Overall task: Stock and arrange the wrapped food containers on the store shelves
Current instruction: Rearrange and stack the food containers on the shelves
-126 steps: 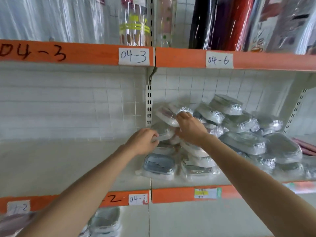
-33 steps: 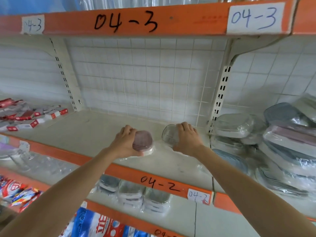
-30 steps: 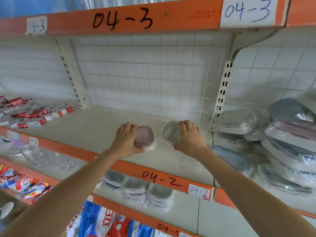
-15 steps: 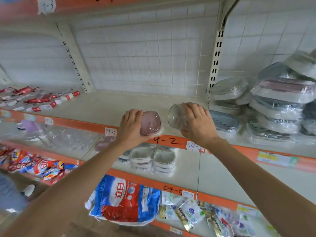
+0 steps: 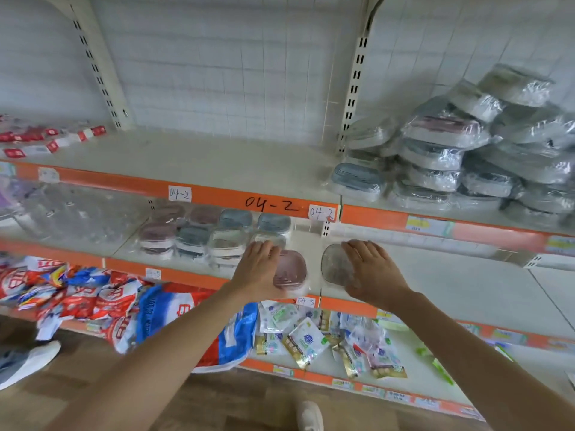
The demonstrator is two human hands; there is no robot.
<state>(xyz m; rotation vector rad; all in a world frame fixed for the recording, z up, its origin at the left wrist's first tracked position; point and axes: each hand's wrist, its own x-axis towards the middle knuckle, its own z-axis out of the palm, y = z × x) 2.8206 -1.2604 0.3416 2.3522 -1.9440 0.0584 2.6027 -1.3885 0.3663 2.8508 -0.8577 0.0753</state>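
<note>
- Containers, two in hand: left hand curls round a pink-lidded container; right hand grips a clear container, lid colour hard to tell through the wrap.
- Both are held just off the front edge of the lower shelf, beside the shelf upright.
- Done: two neat rows of wrapped containers sit on that shelf, toward its right end.
- Left: a loose pile waits on the shelf above, at its right; the bare stretch of that upper shelf holds none.
- Judgement: early to midway; these two likely go beside the rows.
</note>
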